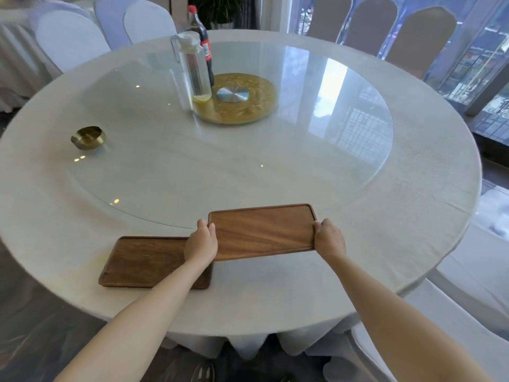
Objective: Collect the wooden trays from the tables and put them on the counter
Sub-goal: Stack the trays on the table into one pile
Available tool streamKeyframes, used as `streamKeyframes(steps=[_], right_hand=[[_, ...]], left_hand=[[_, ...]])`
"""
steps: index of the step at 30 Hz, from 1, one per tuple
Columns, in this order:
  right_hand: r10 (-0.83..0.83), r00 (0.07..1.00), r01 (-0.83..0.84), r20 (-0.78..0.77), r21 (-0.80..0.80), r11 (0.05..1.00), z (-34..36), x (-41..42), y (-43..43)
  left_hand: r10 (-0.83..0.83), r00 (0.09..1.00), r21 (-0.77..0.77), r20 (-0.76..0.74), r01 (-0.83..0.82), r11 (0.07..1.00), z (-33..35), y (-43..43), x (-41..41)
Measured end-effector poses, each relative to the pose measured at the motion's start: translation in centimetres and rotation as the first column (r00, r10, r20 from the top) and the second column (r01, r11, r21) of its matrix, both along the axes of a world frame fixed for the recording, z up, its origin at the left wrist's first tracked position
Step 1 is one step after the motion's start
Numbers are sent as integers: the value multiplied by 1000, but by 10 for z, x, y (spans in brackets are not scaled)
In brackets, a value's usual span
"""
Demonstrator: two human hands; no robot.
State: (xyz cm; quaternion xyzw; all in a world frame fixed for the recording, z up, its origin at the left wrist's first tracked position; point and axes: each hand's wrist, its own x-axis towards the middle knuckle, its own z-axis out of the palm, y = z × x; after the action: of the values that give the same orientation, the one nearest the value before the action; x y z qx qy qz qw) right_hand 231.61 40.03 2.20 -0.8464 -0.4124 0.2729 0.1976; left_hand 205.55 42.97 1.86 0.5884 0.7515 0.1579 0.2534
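Walnut-brown rectangular wooden tray (263, 232) gripped at both short ends, left hand (200, 244) and right hand (329, 238) fingers closed on its rims, near edge of the round white surface (413, 202); collecting step, next likely stacking it onto second dark wooden tray (143, 261) lying just left.

Bright daylight from windows (479, 78) glares across the glass tabletop (275, 161); wide-angle bending and soft blur at the edges.

No text, number or sign is readable anywhere. The dark soda bottle (202, 40) at the middle of the desk (413, 188) carries a red label, but its white print is too blurred to read.
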Motion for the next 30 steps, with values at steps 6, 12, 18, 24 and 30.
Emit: streamKeyframes(steps=[6,12,18,24,30], right_hand=[[157,987,-157,10,1,988,0,-90,27],[283,958,-281,39,-53,958,-16,-161,38],[335,941,-325,51,-139,935,-35,-202,29],[356,932,-336,66,-209,918,-47,-219,14],[372,923,-343,102,-227,912,-48,-225,6]], left_hand=[[17,995,55,-103,-11,998,5,25,-103],[-12,972,24,-235,18,1000,-10,29,-179],[-89,947,-66,-309,72,995,-32,25,-222],[-193,922,-139,-335,154,978,-49,19,-242],[-214,912,-143,-351,173,974,-54,22,-249]])
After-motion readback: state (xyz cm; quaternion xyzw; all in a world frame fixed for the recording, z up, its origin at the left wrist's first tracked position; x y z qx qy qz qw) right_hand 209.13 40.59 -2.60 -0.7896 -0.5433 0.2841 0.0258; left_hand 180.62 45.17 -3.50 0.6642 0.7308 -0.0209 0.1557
